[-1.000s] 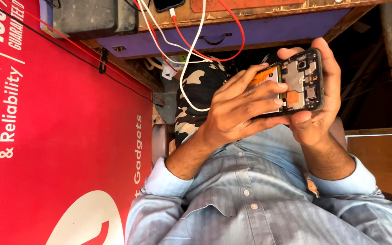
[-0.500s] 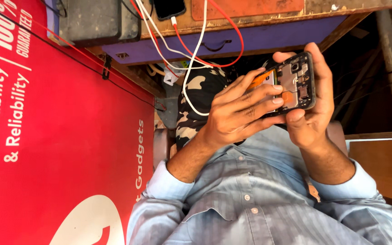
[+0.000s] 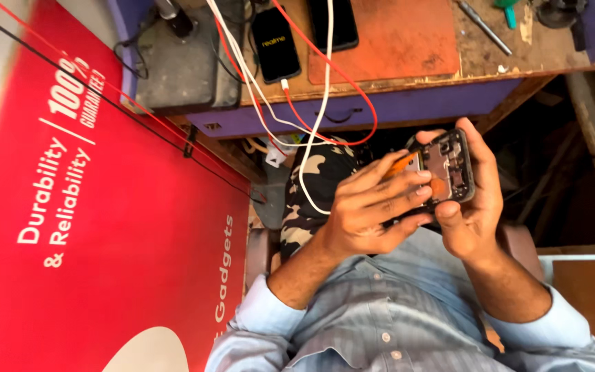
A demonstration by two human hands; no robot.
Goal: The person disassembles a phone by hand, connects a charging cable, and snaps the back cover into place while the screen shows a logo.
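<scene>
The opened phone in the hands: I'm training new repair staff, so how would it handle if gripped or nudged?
The opened phone probably stays stiff, as its frame looks rigid. Its exposed boards look fragile, so the right hand sensibly grips the edges. It seems light: one hand holds it while the left hand works.

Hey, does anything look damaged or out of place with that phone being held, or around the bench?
The phone held in the right hand has its back off, so its inner parts show. The left hand works an orange tool into it. White and red cables hang loose off the bench edge.
</scene>
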